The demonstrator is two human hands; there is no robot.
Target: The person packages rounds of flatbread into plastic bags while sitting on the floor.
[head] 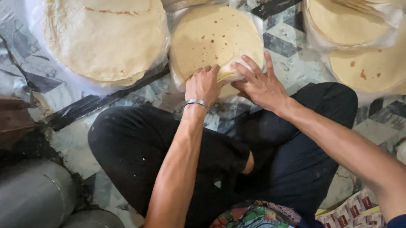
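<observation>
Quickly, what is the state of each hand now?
Left hand: curled closed on the near edge of the flatbread stack.
Right hand: open, fingers spread, pressing on the same edge.

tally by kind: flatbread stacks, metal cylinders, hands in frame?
Flatbread stacks: about 7; the right-hand ones overlap, and both hands are on the near stack
Grey metal cylinders: 2
Hands: 2, left hand and right hand
Total: about 11
</observation>
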